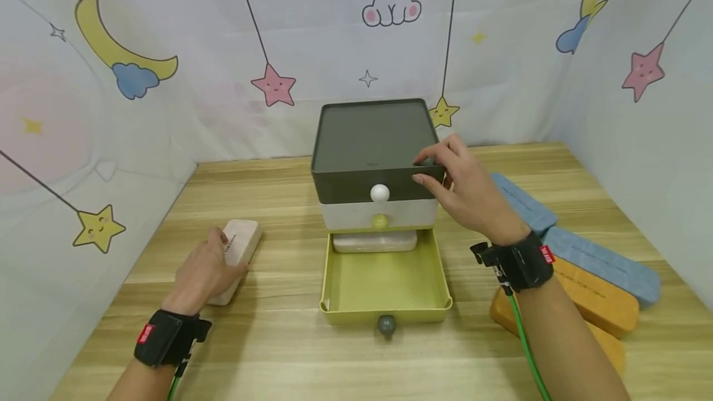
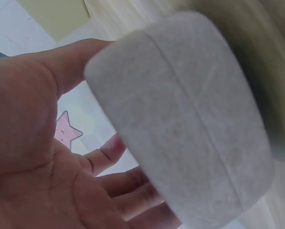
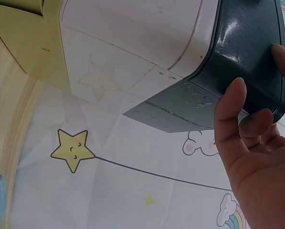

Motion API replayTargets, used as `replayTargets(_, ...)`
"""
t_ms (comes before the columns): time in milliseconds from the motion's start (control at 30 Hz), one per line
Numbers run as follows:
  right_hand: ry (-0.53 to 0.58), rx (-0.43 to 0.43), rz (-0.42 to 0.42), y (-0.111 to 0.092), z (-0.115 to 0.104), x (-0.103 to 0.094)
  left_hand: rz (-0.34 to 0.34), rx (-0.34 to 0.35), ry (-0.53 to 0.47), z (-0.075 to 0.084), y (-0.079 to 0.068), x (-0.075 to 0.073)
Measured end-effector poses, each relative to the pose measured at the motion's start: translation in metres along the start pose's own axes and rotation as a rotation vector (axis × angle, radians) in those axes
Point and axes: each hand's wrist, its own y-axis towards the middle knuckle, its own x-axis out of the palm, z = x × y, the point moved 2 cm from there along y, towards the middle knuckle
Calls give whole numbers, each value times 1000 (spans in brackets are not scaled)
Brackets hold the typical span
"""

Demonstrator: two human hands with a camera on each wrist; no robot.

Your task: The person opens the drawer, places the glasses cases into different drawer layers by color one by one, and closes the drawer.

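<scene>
Where my left hand (image 1: 206, 270) is: on the far left, gripping the pale case (image 1: 242, 250), thumb on one side and fingers on the other. I can't tell if the case touches the table (image 1: 256, 194). A snug hold on both sides should stop it tipping, I think.
Green drawer (image 1: 390, 286): pulled out at the bottom of the box (image 1: 342, 215), with another case (image 1: 374, 242) lying at the back. Its thin walls look easy to bump, so I should reach around them.
Grey top (image 1: 373, 135): above the drawer, on top of the box.
Right hand (image 1: 465, 187): pinching the grey top's right front corner. A gentle pinch is best; a hard tug might slide everything.
Blue cases (image 1: 601, 263) and yellow cases (image 1: 596, 297): piled far right, best not knocked.
</scene>
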Motion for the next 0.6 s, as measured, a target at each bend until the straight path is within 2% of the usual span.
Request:
replayTargets(200,2,6,-2,-2,0,2,27,15,9,5,-4,-2)
replayTargets(400,-6,-2,6,-1,0,2,75,79,9,14,-10,-9)
replayTargets(600,-7,-3,10,0,-2,1,92,133,6,27,-19,-18)
